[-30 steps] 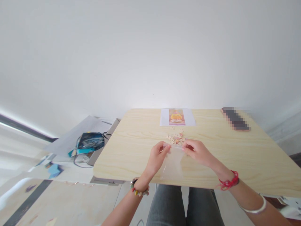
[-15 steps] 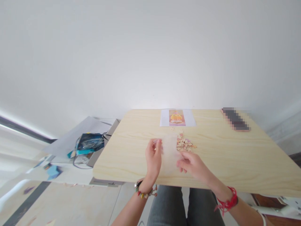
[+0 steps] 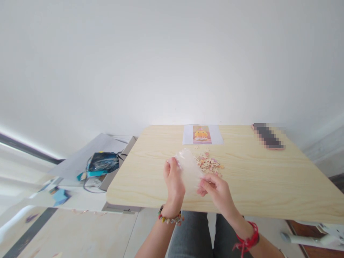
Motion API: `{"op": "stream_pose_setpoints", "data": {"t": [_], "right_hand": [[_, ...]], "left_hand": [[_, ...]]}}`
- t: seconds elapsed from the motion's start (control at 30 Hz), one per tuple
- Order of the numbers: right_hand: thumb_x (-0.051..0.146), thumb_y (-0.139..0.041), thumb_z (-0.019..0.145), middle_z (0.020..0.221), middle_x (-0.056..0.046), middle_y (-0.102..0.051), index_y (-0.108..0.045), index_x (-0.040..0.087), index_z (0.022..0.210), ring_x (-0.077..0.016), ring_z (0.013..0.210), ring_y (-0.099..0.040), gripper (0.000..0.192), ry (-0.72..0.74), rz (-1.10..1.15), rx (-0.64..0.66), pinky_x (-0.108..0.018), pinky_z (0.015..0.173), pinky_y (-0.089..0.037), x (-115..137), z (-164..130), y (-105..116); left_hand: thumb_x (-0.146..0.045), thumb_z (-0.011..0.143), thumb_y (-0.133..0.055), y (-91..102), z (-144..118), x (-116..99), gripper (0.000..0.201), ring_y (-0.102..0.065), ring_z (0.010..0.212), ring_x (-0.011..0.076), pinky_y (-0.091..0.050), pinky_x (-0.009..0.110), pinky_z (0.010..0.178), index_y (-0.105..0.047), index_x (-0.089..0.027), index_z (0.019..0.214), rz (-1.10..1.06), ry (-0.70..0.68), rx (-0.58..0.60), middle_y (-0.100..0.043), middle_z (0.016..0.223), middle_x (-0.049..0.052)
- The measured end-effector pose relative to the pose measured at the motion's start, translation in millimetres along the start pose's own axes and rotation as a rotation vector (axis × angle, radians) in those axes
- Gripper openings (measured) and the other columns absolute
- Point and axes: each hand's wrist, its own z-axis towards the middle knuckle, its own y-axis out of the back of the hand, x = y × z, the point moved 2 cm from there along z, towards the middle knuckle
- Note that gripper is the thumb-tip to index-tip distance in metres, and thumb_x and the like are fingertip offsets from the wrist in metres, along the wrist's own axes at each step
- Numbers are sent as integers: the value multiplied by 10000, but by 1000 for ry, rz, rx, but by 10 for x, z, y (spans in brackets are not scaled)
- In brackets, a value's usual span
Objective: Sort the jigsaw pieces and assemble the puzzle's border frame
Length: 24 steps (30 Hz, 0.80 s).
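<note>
Left hand: my left hand [image 3: 174, 179] is over the near part of the bench [image 3: 268, 186], with the back of the hand toward me. Its grip is closed on the left edge of the clear plastic bag [image 3: 189, 168].
Right hand: my right hand [image 3: 216, 191] is a little lower and to the right. Its grip pinches the lower right corner of the same bag, with thumb and fingers pressed together.
Bag: I hold it in the air between both hands, above the bench and tilted, the top end pointing away from me. It looks flat; if something is inside I cannot tell.
Puzzle pieces: a small loose heap of puzzle pieces [image 3: 209, 164] lies on the bench just beside the bag, on its right and a bit farther from me. The pieces are pale, with some pink and orange.
Picture sheet: a white sheet with a colour picture [image 3: 202, 134] lies flat near the far edge of the bench, behind the heap.
Far right of the bench: a dark flat thing [image 3: 267, 136] lies there, blurred.
Wrists: a bead bracelet [image 3: 170, 219] is on my left wrist, a red cord [image 3: 246, 240] on my right.
Left of the bench: a blue bag with a cable [image 3: 103, 162] rests on a lower grey surface.
</note>
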Motion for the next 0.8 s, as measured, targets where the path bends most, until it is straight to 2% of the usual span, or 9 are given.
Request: {"op": "stream_pose_setpoints", "data": {"t": [0.1,0.2,0.3,0.4,0.47,0.53,0.67,0.8], "right_hand": [[497,-616,728,586,-27,-644,-596,167,780,-181,553,-642,334,24,-31,29,-286,510,-531,-61,-8,-2],[473,-590,758,612,-29,-649,-593,172,808,-172,562,-633,305,58,-118,83,-285,525,-523,-73,9,59],[442,-557,789,768,-56,-679,-596,183,949,-187,698,-649,308,130,-289,152,-304,615,-529,-6,67,195],[387,-544,802,979,-82,-662,-578,203,1056,-215,882,-623,315,254,-577,122,-366,777,-506,90,184,413],[342,-544,802,1114,-90,-608,-557,216,1109,-241,1044,-551,332,367,-763,83,-420,911,-436,128,281,559],[313,-551,798,1164,-95,-569,-536,219,1153,-253,1119,-489,367,435,-896,100,-440,968,-383,123,381,667],[278,-541,809,1109,-105,-565,-558,202,1124,-241,1064,-501,324,436,-994,170,-419,943,-395,77,564,769],[250,-527,813,1055,-103,-565,-603,197,1043,-228,1022,-513,248,440,-990,188,-402,912,-411,86,699,797]], "left_hand": [[-437,741,-562,-26,-22,3,283,-423,511,71,-371,193,503,-433,-196,669,-17,17,8,-443,577,-73],[-450,721,-583,-17,8,12,300,-437,518,69,-369,189,507,-443,-190,667,8,33,81,-452,581,-68],[-468,687,-614,29,177,-18,320,-469,560,68,-383,185,536,-483,-176,689,54,32,142,-488,634,-48],[-488,650,-628,81,550,-146,341,-471,561,68,-367,181,519,-511,-171,692,199,-14,184,-503,654,-34],[-504,630,-626,99,891,-277,354,-472,546,76,-355,189,499,-534,-169,695,385,-49,223,-519,650,-21],[-481,611,-643,107,1254,-418,339,-459,515,83,-336,198,477,-531,-166,665,522,-53,252,-514,611,-16],[-370,577,-699,99,1853,-643,276,-463,489,102,-317,213,471,-518,-162,597,619,-52,279,-517,539,-6],[-294,534,-725,104,2201,-717,246,-518,512,132,-365,239,505,-533,-156,599,690,-56,295,-553,538,15]]}}
